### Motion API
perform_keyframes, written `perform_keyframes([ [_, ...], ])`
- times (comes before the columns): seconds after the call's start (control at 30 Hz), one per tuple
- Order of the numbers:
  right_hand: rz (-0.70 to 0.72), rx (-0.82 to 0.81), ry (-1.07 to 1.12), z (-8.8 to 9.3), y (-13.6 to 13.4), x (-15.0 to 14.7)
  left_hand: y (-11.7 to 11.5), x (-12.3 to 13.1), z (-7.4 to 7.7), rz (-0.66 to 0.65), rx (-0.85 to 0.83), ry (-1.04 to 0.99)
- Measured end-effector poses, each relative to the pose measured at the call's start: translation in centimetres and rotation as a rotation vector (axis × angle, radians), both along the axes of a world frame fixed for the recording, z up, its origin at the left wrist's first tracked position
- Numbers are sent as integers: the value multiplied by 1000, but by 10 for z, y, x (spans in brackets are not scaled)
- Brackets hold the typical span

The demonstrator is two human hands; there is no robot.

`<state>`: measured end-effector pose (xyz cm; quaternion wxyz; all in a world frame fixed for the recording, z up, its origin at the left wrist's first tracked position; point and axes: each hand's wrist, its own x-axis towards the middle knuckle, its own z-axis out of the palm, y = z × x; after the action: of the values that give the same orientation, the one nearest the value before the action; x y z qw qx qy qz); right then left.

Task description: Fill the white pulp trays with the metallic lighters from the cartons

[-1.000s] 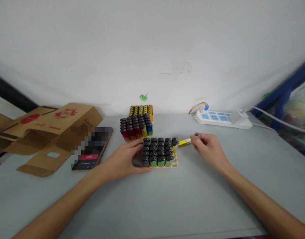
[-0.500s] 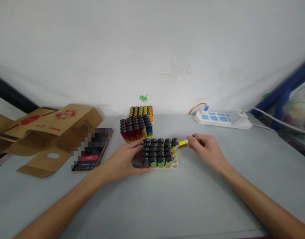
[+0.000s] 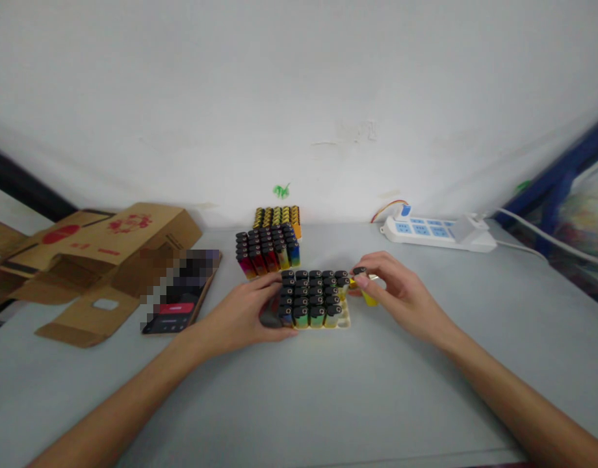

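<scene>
A cream tray [image 3: 346, 320] of upright black-capped lighters [image 3: 312, 296] stands on the grey table in front of me. My left hand [image 3: 245, 315] rests against the tray's left side, fingers curled round it. My right hand [image 3: 394, 292] pinches a yellow lighter [image 3: 368, 296] by its black cap, holding it nearly upright at the tray's right edge, close to the back right corner.
Two more blocks of lighters, a dark-capped block [image 3: 266, 250] and a gold-capped block [image 3: 277, 218], stand behind the tray near the wall. An opened cardboard box [image 3: 91, 253] and a phone [image 3: 179, 296] lie to the left. A white power strip [image 3: 438, 233] sits at the back right.
My right hand has moved left toward the tray and turned the yellow lighter from lying sideways to nearly upright. My left hand has stayed on the tray.
</scene>
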<state>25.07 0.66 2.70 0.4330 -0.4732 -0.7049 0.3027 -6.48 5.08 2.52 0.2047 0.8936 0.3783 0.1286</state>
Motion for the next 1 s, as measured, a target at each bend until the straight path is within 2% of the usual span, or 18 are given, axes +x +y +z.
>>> perform_keyframes([
  [0.13, -9, -66, 156, 3, -2, -1, 0, 0, 0, -2, 6, -9],
  [0.43, 17, -84, 148, -1, -4, -2, -1, 1, 2, -9, -19, 12],
  [0.67, 56, 20, -22, 4, -5, 1, 0, 1, 2, -32, -11, -6],
  [0.83, 93, 29, -61, 8, -5, 5, -1, 0, 1, -27, -8, -15],
  [1.0, 65, 103, -160, 4, -5, 5, -1, 0, 3, -37, -3, -7],
])
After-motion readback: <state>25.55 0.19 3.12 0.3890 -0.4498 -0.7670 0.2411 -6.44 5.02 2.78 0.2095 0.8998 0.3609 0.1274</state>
